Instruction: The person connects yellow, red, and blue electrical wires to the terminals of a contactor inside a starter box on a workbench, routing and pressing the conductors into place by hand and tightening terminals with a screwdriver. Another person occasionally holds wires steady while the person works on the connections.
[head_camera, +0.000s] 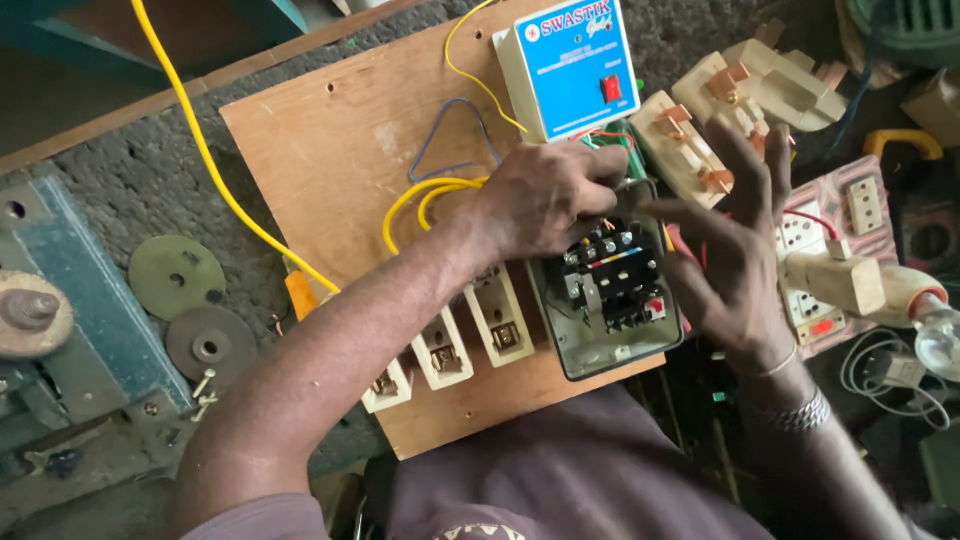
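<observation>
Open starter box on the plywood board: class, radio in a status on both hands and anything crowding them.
Left hand fingers pinched at starter box top edge. Right hand open, beside it. Yellow wires loop close by.

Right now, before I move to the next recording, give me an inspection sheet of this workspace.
Surface: plywood board lying on a rough grey floor.
Job's things: open starter box with exposed contacts; blue-and-white control box above it; three cream fuse holders along the board's lower edge.
Clutter: two grinding discs, loose screws, cream switches, socket panel, bulb.
Hands: left hand at the starter box's top edge; whether it grips anything is hidden. Right hand open beside it.
Cables: yellow wires, a grey loop.
Surroundings: green machine at left.
</observation>
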